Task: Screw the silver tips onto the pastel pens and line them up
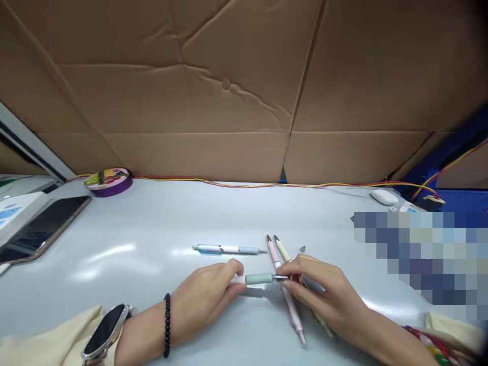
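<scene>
My left hand (208, 292) is closed around the white barrel of a pen with a pale green grip (259, 278). At the pen's metal tip, the thumb and forefinger of my right hand (322, 287) pinch together. Below my right hand a pink and white pen (292, 307) lies slantwise on the table, and a cream-yellow pen (282, 249) beside it is partly hidden by that hand. Farther back rests a blue and white pen (229, 249), lying crosswise. A small dark piece (302, 249) sits just beyond my right fingers.
A cardboard wall (236, 117) closes off the back of the pale table (160, 223), with red and yellow wires (244, 185) along its foot. To the left are a purple round tin (110, 183) and a phone (49, 223). A white mouse (384, 197) lies at the back right.
</scene>
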`<move>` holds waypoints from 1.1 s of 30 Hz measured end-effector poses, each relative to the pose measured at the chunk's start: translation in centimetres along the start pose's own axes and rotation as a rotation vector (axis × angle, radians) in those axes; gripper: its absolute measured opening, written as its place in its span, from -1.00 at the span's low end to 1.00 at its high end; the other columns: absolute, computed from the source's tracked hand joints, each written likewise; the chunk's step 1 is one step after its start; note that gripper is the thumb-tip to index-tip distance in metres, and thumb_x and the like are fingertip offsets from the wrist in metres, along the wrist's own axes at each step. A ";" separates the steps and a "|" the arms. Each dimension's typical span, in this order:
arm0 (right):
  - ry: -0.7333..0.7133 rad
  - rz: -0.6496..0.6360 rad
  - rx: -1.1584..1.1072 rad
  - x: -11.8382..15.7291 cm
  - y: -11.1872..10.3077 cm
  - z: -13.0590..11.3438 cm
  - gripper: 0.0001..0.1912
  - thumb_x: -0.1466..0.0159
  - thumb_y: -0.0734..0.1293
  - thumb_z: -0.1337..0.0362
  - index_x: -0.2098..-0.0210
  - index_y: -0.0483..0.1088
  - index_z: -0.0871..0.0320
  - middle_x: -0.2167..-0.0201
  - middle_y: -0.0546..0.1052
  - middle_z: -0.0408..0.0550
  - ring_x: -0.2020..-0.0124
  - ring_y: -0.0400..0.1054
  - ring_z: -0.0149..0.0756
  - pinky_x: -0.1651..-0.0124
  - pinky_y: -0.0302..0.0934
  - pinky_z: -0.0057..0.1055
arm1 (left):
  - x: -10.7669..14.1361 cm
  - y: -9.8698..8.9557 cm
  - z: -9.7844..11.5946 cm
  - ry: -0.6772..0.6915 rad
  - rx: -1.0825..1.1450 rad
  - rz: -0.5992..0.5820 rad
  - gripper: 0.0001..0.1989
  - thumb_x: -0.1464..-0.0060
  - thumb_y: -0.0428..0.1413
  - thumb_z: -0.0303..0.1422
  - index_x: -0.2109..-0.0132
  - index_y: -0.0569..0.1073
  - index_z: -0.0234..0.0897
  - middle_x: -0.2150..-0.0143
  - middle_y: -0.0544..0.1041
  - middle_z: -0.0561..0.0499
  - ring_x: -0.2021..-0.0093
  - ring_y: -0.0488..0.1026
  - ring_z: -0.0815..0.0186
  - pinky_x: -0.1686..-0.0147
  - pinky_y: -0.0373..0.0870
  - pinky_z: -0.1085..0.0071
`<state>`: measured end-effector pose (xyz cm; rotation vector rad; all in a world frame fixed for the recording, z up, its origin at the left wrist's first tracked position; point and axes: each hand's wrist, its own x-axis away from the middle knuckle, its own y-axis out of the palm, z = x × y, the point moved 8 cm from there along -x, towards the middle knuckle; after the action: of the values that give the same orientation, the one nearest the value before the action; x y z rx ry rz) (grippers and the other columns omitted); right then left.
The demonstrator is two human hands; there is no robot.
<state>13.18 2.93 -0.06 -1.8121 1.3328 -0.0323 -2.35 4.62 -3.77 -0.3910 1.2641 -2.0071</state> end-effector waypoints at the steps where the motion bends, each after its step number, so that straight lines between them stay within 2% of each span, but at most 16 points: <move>1: -0.026 0.014 0.005 0.0 0.0 -0.2 -0.89 -0.31 0.25 0.36 0.23 0.41 0.12 0.48 0.52 -0.15 0.46 0.36 -0.40 0.38 0.25 -0.52 | 0.0 0.0 0.0 0.002 -0.007 0.001 -0.83 -0.31 -0.27 -0.30 0.23 0.15 -0.19 0.43 0.40 0.08 0.49 0.34 0.31 0.49 0.25 0.47; 7: -0.094 0.031 -0.010 0.2 0.1 -0.4 -0.91 -0.30 0.26 0.38 0.22 0.40 0.13 0.44 0.53 -0.09 0.40 0.40 -0.36 0.34 0.30 -0.47 | 0.1 0.1 0.5 0.023 -0.023 -0.009 -0.76 -0.32 -0.29 -0.27 0.22 0.21 -0.22 0.43 0.44 0.06 0.48 0.36 0.31 0.48 0.27 0.47; 11: -0.061 0.021 0.036 0.2 0.3 0.1 -0.90 -0.32 0.24 0.32 0.26 0.40 0.14 0.49 0.49 -0.11 0.46 0.37 -0.37 0.40 0.28 -0.47 | 0.1 0.1 0.5 0.019 -0.014 -0.010 -0.74 -0.32 -0.30 -0.29 0.22 0.22 -0.23 0.43 0.44 0.06 0.48 0.35 0.32 0.48 0.26 0.47; 15: -0.100 0.007 0.081 0.2 0.4 -0.2 -0.87 -0.34 0.21 0.33 0.27 0.39 0.14 0.54 0.44 -0.12 0.49 0.31 -0.37 0.45 0.24 -0.48 | 0.2 0.4 0.4 0.011 0.017 -0.033 -0.77 -0.32 -0.27 -0.28 0.22 0.21 -0.21 0.44 0.41 0.07 0.48 0.34 0.31 0.48 0.25 0.47; 21: -0.153 0.019 -0.081 0.4 0.0 -1.0 -0.85 -0.34 0.20 0.41 0.20 0.38 0.10 0.41 0.54 -0.08 0.36 0.39 -0.37 0.31 0.32 -0.49 | 0.5 0.5 0.6 -0.012 0.111 -0.101 -0.77 -0.33 -0.30 -0.26 0.22 0.18 -0.19 0.50 0.31 0.13 0.54 0.24 0.34 0.52 0.17 0.49; 25: -0.172 0.030 -0.079 0.3 -0.2 -1.2 -0.88 -0.34 0.22 0.35 0.22 0.40 0.13 0.44 0.55 -0.06 0.40 0.41 -0.37 0.34 0.33 -0.50 | 0.4 0.6 0.8 -0.002 0.137 -0.114 -0.76 -0.32 -0.32 -0.26 0.23 0.17 -0.19 0.51 0.27 0.13 0.55 0.21 0.35 0.53 0.15 0.49; 27: -0.122 -0.004 -0.026 0.1 0.0 -0.9 -0.82 -0.35 0.21 0.24 0.28 0.41 0.16 0.51 0.52 -0.07 0.45 0.38 -0.37 0.40 0.29 -0.49 | 0.3 0.5 0.9 0.017 0.130 -0.100 -0.76 -0.32 -0.31 -0.26 0.23 0.17 -0.19 0.51 0.28 0.13 0.55 0.22 0.35 0.53 0.15 0.49; 31: -0.095 -0.104 0.076 0.1 0.8 -0.9 -0.51 -0.40 0.05 0.09 0.56 0.32 0.13 0.64 0.39 -0.13 0.54 0.26 -0.37 0.44 0.19 -0.45 | 0.3 0.5 1.3 0.051 0.117 -0.101 -0.75 -0.32 -0.32 -0.25 0.24 0.17 -0.19 0.52 0.29 0.13 0.56 0.22 0.35 0.53 0.12 0.49; 33: -0.101 -0.129 0.102 0.3 1.1 -0.9 -0.47 -0.40 0.01 0.06 0.57 0.31 0.13 0.64 0.36 -0.12 0.54 0.23 -0.35 0.44 0.16 -0.42 | 0.4 0.6 1.1 0.030 0.125 -0.119 -0.76 -0.32 -0.31 -0.25 0.24 0.17 -0.19 0.51 0.30 0.13 0.54 0.23 0.34 0.52 0.13 0.49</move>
<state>12.04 2.13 -0.31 -1.7865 1.1233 -0.0762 -1.70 3.40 -3.84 -0.3851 1.1496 -2.1878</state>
